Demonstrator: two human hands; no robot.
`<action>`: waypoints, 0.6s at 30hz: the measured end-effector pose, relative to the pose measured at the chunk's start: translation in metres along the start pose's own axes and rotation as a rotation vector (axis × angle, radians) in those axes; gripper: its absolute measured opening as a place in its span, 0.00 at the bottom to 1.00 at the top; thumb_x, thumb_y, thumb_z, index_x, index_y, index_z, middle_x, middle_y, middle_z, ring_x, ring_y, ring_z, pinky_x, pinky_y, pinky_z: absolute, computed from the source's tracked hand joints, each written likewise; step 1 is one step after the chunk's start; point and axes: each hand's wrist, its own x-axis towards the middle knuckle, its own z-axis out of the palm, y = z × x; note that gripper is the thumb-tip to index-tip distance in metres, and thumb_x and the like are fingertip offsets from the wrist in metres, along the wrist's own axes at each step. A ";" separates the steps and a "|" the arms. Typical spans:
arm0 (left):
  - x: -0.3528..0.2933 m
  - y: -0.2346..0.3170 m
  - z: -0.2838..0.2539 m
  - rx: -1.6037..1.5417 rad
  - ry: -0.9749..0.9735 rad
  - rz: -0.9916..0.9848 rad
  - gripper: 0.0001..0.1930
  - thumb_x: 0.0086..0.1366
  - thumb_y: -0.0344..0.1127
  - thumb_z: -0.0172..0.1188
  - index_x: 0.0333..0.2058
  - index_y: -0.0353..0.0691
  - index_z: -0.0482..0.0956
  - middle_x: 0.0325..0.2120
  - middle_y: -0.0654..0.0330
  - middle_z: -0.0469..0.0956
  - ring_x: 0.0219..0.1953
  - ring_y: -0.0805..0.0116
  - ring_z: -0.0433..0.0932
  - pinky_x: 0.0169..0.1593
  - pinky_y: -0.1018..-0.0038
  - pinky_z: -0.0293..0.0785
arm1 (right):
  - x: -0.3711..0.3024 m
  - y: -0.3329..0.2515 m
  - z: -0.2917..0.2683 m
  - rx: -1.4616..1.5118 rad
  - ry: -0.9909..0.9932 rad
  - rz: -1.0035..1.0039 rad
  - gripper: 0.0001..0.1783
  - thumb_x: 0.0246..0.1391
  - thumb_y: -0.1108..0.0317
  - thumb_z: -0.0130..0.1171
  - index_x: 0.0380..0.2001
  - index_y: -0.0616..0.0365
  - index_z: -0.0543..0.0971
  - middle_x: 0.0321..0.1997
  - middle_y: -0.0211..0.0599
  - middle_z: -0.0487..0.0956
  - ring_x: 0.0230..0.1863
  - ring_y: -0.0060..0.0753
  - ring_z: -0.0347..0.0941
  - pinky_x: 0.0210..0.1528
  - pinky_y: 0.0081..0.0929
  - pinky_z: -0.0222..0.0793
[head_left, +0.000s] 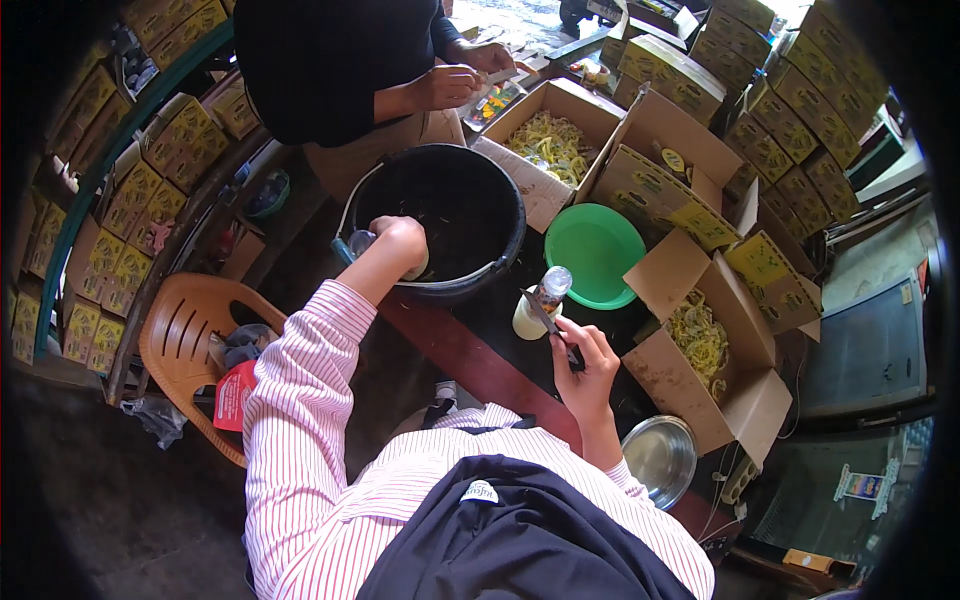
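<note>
My left hand (400,245) reaches over the near left rim of a black bucket (505,262). It is closed, with a clear, bluish piece (362,240) showing beside it and something pale under it; what it grips is mostly hidden. In my right hand (588,362) is a knife (543,312) with a dark handle, its blade pointing up and away from me. Just past the blade stand a clear jar (553,285) with dark contents and a whitish container (525,322). Behind them lies a green basin (597,255).
Across the bucket, another person's hands (455,86) hold a small pale item. Open cartons (675,375) with yellow strips stand to the right, near a metal bowl (660,460). An orange plastic chair (180,330) is at left; stacked yellow boxes (120,190) line both sides.
</note>
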 end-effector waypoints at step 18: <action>-0.008 -0.006 -0.001 -0.089 -0.063 0.018 0.25 0.40 0.46 0.70 0.37 0.38 0.79 0.36 0.54 0.78 0.40 0.61 0.78 0.43 0.68 0.74 | -0.002 -0.003 0.002 0.008 -0.011 -0.028 0.16 0.40 0.80 0.59 0.36 0.56 0.78 0.22 0.35 0.73 0.24 0.32 0.68 0.28 0.25 0.64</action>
